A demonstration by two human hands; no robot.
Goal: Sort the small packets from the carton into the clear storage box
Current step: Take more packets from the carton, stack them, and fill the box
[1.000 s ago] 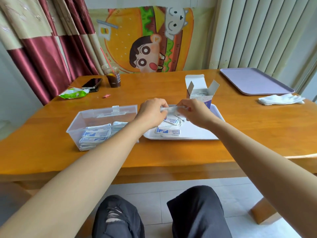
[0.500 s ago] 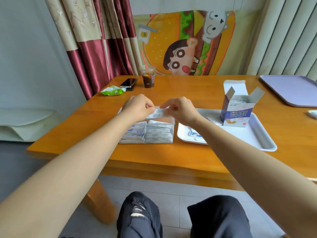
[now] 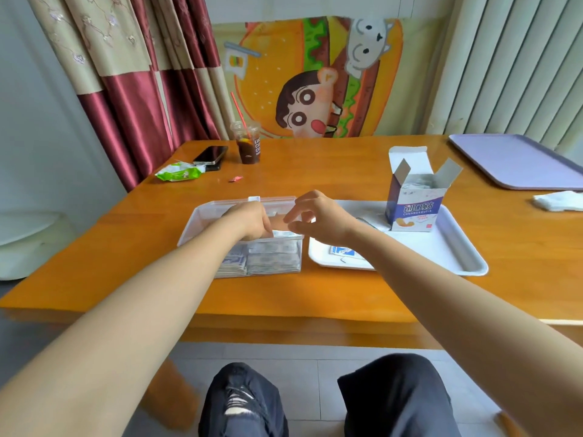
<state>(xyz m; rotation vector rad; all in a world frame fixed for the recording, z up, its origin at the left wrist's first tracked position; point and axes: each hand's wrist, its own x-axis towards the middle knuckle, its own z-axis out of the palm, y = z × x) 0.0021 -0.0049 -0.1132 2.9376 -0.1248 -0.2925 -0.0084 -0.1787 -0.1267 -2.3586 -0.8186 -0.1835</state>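
We log left hand [image 3: 252, 222]: fingers down inside clear storage box [image 3: 202, 216], on packet stack [image 3: 271, 257]; we cannot tell if it grips one. right hand [image 3: 318, 220]: just beside, over box's right rim, loosely curled, holding nothing. Next item, loose packet [image 3: 342, 251] on white tray [image 3: 457, 257], long axis left-right, lies nearer right hand; carton [image 3: 413, 203] beyond. Half second earlier, both hands pinched one packet above box.

Left hand [image 3: 252, 223] in clear box [image 3: 193, 225], perhaps touching packets [image 3: 273, 260].

one head view, seated height, facing forward and down across bench [image 3: 331, 171], close above own forearms.
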